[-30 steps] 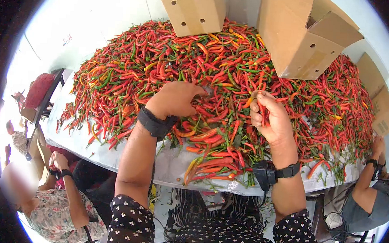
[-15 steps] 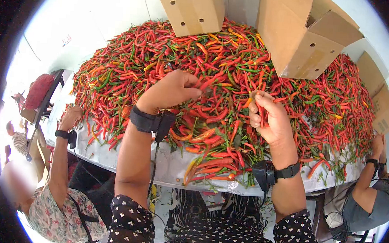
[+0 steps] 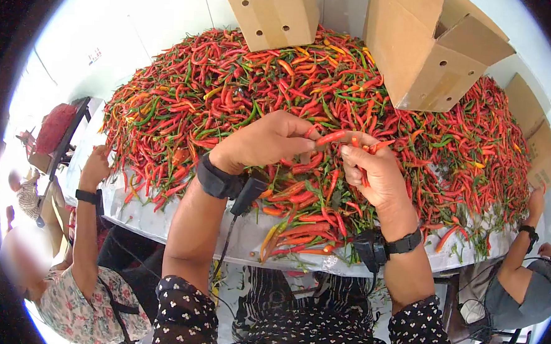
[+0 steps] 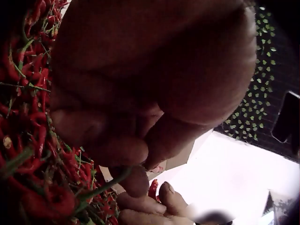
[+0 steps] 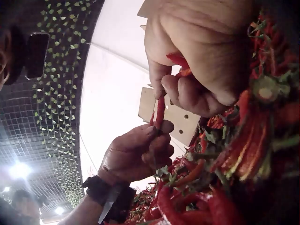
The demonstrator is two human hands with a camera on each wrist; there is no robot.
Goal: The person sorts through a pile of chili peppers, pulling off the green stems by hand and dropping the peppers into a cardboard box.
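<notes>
Red, orange and green chili peppers [image 3: 186,92] lie heaped over the table. Between the two hands, above the heap, a red chili [image 3: 331,137] is stretched sideways. The left hand [image 3: 264,140] pinches its left end between thumb and fingers; in the right wrist view the same hand [image 5: 136,152] holds a red chili [image 5: 160,112] upright in that picture. The right hand [image 3: 375,171] has its fingertips at the other end and keeps more red chilies curled in its fingers, their tips sticking out. The left wrist view is dark, and the left palm [image 4: 140,70] hides most of what its fingers hold.
Two cardboard boxes, one [image 3: 274,16] at the back middle and a bigger one [image 3: 412,61] right of it, stand on the heap. Flattened cardboard [image 3: 541,155] is at the far right. Other people's hands [image 3: 95,165] reach the table at the left and right edges.
The left hand has moved right from over the heap to meet the right hand, with a red chili in its pinch. The right hand has shifted slightly, its index finger now extended toward the chili.
</notes>
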